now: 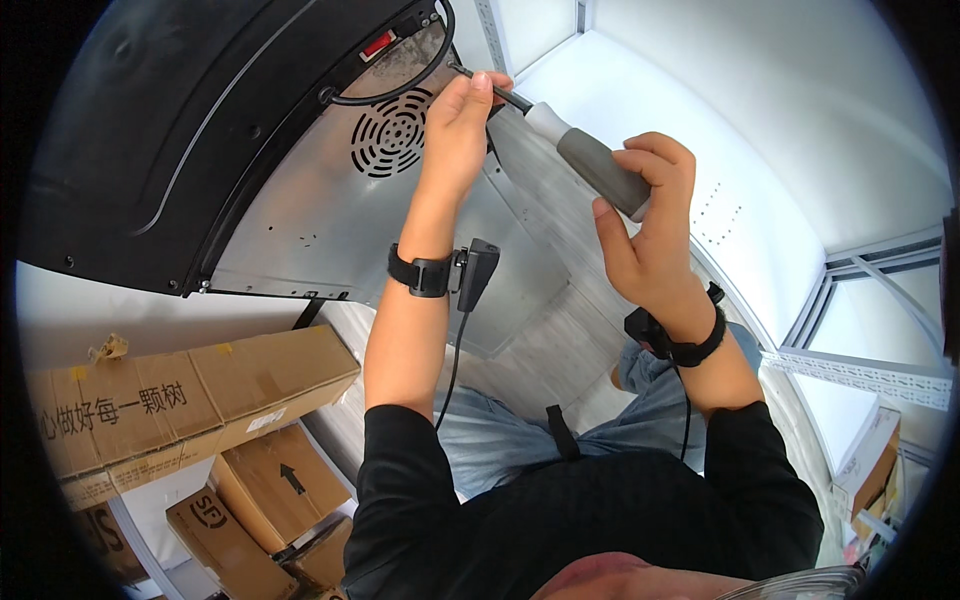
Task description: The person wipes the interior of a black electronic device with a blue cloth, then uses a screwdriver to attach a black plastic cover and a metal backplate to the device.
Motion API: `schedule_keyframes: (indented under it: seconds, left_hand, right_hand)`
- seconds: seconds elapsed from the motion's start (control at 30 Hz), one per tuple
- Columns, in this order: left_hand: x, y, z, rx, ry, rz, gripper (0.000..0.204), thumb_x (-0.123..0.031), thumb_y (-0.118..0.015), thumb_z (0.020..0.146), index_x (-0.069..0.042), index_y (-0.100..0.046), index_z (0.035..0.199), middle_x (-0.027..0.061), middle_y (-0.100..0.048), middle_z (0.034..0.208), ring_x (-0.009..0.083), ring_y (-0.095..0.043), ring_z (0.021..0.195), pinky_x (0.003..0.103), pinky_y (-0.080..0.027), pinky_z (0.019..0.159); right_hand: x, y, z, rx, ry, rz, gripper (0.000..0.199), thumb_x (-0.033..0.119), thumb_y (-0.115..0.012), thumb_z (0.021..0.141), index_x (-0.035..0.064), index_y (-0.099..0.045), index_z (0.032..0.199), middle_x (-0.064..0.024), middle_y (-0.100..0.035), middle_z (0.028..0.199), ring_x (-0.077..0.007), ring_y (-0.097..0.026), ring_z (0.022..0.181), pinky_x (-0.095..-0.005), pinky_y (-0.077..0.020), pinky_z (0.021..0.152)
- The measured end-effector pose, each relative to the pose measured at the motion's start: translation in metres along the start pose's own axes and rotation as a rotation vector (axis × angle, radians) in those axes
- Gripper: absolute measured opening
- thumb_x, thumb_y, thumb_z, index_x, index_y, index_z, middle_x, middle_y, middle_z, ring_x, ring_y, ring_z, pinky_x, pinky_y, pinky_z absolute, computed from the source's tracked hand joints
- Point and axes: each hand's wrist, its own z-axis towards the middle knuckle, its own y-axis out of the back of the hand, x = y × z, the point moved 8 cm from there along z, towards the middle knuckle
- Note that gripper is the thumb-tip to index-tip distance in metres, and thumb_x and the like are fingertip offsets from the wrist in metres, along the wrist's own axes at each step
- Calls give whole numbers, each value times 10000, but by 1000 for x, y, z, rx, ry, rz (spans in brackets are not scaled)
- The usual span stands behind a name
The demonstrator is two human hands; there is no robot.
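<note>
A screwdriver (598,168) with a grey handle slants across the upper middle, its dark shaft pointing up and left. My right hand (655,215) is around the butt end of the handle, fingers on one side and thumb on the other. My left hand (462,125) pinches the shaft close to its tip. The tip meets the upper edge of a metal panel (320,222) on a large black appliance (130,130), by a small screw (455,66). Whether the tip sits in the screw head cannot be made out. Round vent slots (392,132) lie left of my left hand.
A black cable (400,98) loops below a red switch (379,44) on the appliance. Cardboard boxes (270,370) are stacked at lower left. White panels and a perforated metal frame (865,375) stand at right. Straps with small black devices (478,275) and thin cables are on my wrists.
</note>
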Motion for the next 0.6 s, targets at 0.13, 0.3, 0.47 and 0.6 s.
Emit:
schedule_keyframes:
  seconds: [0.13, 0.3, 0.47, 0.6]
  left_hand:
    - [8, -8, -6, 69, 111, -338, 334, -327, -452, 1008, -47, -624, 1071, 51, -649, 993, 111, -568, 845, 262, -444, 758]
    - [8, -24, -14, 170, 206, -782, 285, -285, -487, 998, -27, -607, 1005, 39, -613, 860, 124, -552, 677, 267, -466, 622]
    - [11, -25, -16, 37, 216, -677, 262, -287, -502, 994, -56, -580, 899, 24, -568, 753, 124, -524, 587, 262, -440, 571]
    - [5, -24, -21, -60, 245, -615, 263, -297, -504, 993, -73, -573, 875, 7, -536, 698, 113, -475, 558, 246, -394, 542]
  right_hand:
    - [1, -8, -6, 40, 56, 31, 399, -10, -651, 792, 22, -512, 1165, -193, -512, 1071, -335, -558, 912, -367, -489, 729]
    - [-11, -16, -13, 143, -226, 60, 413, 53, -675, 812, 14, -507, 1187, -192, -534, 1047, -345, -559, 903, -377, -477, 744]
    - [-5, -7, -11, -167, 39, 116, 408, 125, -674, 846, -20, -498, 1185, -191, -523, 1018, -314, -552, 871, -361, -468, 709]
    - [0, -10, -12, -92, 123, -8, 411, 125, -676, 848, -29, -494, 1183, -187, -517, 1012, -307, -538, 885, -374, -456, 720]
